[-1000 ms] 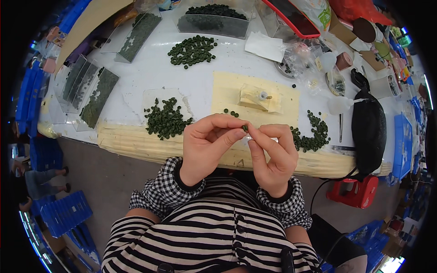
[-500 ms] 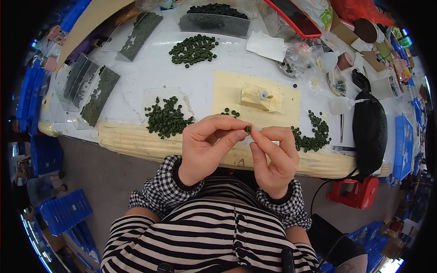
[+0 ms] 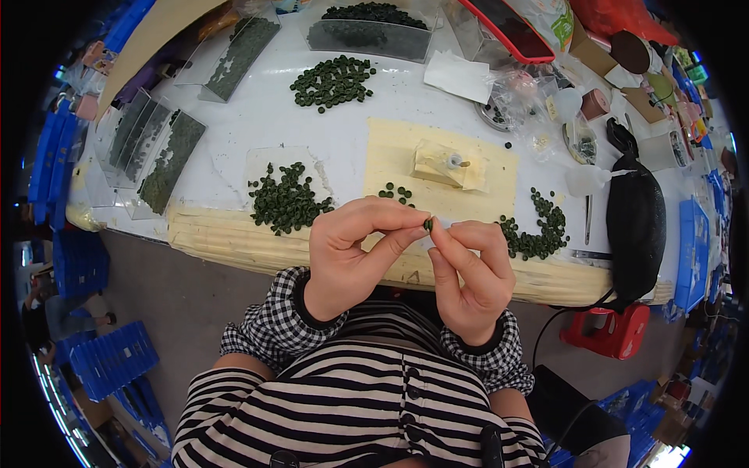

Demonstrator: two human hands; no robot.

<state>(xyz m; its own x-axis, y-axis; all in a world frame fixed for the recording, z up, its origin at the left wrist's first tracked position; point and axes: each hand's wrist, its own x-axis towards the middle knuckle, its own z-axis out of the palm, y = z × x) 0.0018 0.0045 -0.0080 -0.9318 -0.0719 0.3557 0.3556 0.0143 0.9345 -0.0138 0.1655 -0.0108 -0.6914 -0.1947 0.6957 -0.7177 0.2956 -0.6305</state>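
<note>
A small round dark green piece (image 3: 427, 224) is pinched between the fingertips of my left hand (image 3: 351, 246) and my right hand (image 3: 476, 269), just over the table's near edge. My left thumb and forefinger grip it; my right forefinger and thumb meet it from the other side. Left of my hands lies a heap of like green pieces (image 3: 287, 201), and a few loose ones (image 3: 396, 192) sit just beyond my fingers. To the right there is a curved pile of the pieces (image 3: 538, 230). A small tape-wrapped block (image 3: 449, 165) with a nozzle stands on a yellow sheet (image 3: 390, 148).
Farther back lies another heap of green pieces (image 3: 334, 83), below a clear bin (image 3: 367, 39). Slanted clear trays (image 3: 172, 164) stand at left. A red-edged phone (image 3: 511, 31), white paper (image 3: 458, 76), tweezers (image 3: 588, 218) and a black cloth-covered object (image 3: 633, 226) occupy the right side.
My hands have barely moved. The green piece between my fingertips has turned slightly and shifted a little to the right.
</note>
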